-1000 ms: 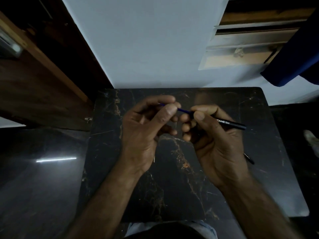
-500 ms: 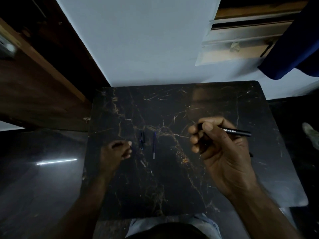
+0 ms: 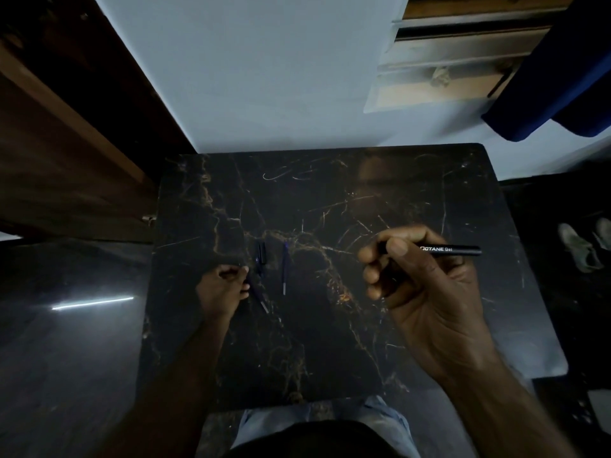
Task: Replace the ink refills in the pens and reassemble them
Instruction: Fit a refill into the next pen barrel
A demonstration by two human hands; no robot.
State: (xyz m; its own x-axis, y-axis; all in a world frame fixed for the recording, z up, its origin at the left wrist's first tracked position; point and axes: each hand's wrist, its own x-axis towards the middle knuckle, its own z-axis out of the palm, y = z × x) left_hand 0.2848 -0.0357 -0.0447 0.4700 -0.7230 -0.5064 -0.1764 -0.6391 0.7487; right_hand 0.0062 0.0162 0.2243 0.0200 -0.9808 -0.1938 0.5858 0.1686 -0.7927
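My right hand (image 3: 420, 292) is raised over the right of the dark marble table (image 3: 330, 342) and grips a black pen barrel (image 3: 453, 250) marked "Octane Gel", which points right. My left hand (image 3: 220, 289) is down on the table at the left. Its fingertips are pinched on a thin ink refill (image 3: 261, 300) that lies slanted on the surface. Just right of it, a blue ink refill (image 3: 284, 272) lies nearly upright in the picture. A short black pen part (image 3: 262, 254) lies just above my left fingertips.
A white wall rises right behind the table's far edge. A wooden door (image 3: 66, 143) stands at the left and blue cloth (image 3: 562, 77) hangs at the upper right. Shoes (image 3: 585, 246) lie on the dark floor to the right. My knees are at the near edge.
A second ago both hands held the pen with the blue refill sticking out. The blue refill now lies on the table, and my left hand has dropped onto another refill.
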